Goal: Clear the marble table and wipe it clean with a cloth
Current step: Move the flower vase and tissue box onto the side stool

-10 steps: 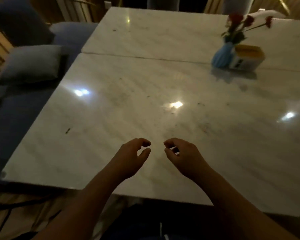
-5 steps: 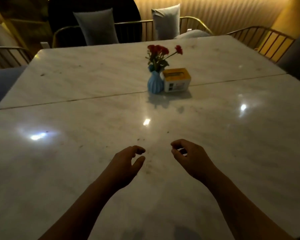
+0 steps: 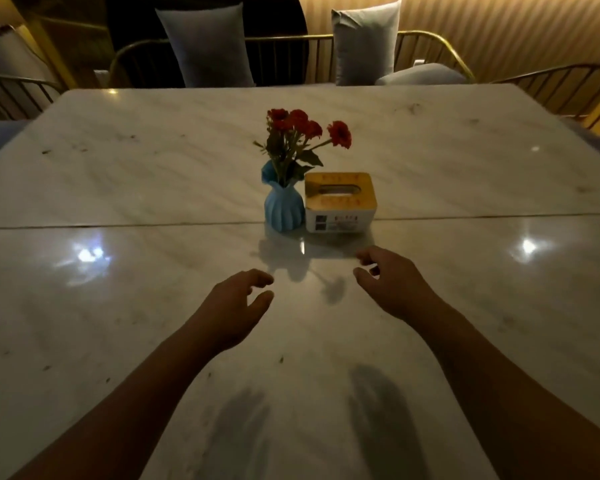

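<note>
A white marble table [image 3: 118,306] fills the view, with small dark specks scattered over it. At its middle stand a ribbed blue vase [image 3: 283,209] with red flowers [image 3: 302,128] and, touching its right side, a white tissue box [image 3: 340,202] with a wooden lid. My left hand [image 3: 238,303] hovers over the table a short way in front of the vase, fingers loosely curled, holding nothing. My right hand [image 3: 390,282] hovers just in front of the tissue box, also loosely curled and holding nothing. No cloth is visible.
A seam [image 3: 118,226] runs across the table where two slabs meet. Gold-railed seats with grey cushions [image 3: 208,46] line the far side. More railed seating [image 3: 568,91] stands at the right and another seat [image 3: 11,88] at the left.
The view swung from the table's left corner to its centre and drew closer to the vase and box. Both hands reached forward toward them, still holding nothing.
</note>
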